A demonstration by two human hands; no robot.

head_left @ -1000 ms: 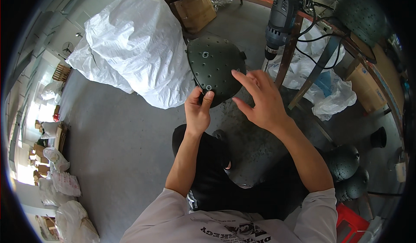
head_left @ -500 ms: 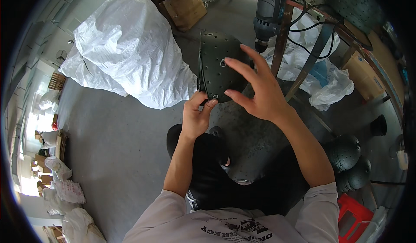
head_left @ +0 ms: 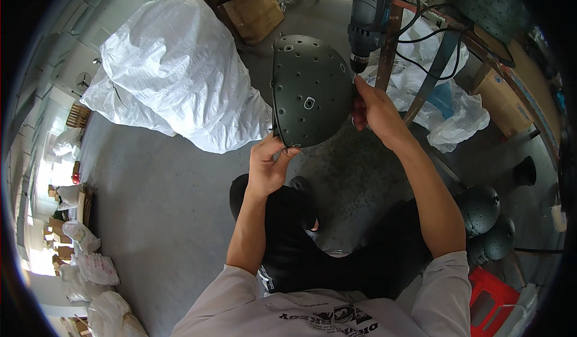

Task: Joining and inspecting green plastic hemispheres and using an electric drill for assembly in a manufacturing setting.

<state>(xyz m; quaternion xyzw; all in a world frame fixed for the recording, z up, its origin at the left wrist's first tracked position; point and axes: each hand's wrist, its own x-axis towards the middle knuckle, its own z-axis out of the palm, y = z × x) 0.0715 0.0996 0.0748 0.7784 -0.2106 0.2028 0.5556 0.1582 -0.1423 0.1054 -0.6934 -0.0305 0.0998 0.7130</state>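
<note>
A dark green, dome-shaped helmet shell [head_left: 321,85] is tilted on its side in front of me. Small holes dot its surface, and a few carry white outlines. My left hand [head_left: 268,166] grips the shell's lower rim between thumb and fingers. Beyond the shell's right side, my right hand [head_left: 380,113] has its fingers curled, with one fingertip right under the drill's nose. Whatever it pinches there is too small to make out. The dark power drill [head_left: 368,21] hangs nose down at the bench edge, just right of the shell.
A big white sack [head_left: 174,66] and a cardboard box [head_left: 251,15] stand on the left and far side. At right are the bench leg [head_left: 430,85], black cables, plastic bags [head_left: 463,121] and another carton [head_left: 503,103]. More dark shells [head_left: 479,209] and a red stool [head_left: 493,298] sit lower right.
The shell has turned in my left hand, showing more of its outer face. My right hand has left its surface, moved right toward the drill's nose, and curled its fingers.
</note>
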